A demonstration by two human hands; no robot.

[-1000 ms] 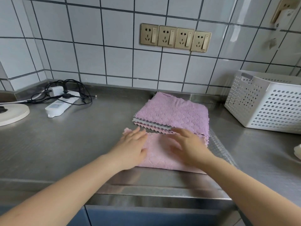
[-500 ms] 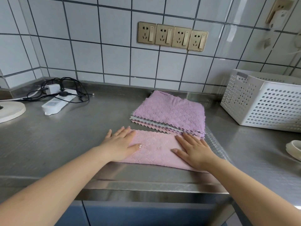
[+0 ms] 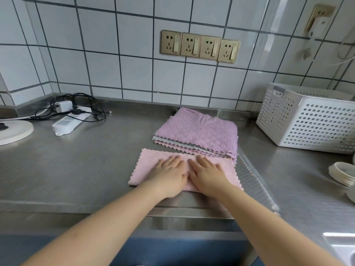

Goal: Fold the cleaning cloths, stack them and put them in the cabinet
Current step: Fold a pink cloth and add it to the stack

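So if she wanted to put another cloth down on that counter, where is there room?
The widest bare steel lies left of the pink cloth, between it and the power strip. A narrower strip runs between the cloth stack and the white basket. The middle is crowded: both hands press the cloth, right against the stack.

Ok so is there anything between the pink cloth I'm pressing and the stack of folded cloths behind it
Nothing visible. Both hands, left and right, lie flat on the pink cloth, and the stack of folded cloths sits directly behind it on the steel counter. The cloth's far edge runs right up to the stack's front edge.
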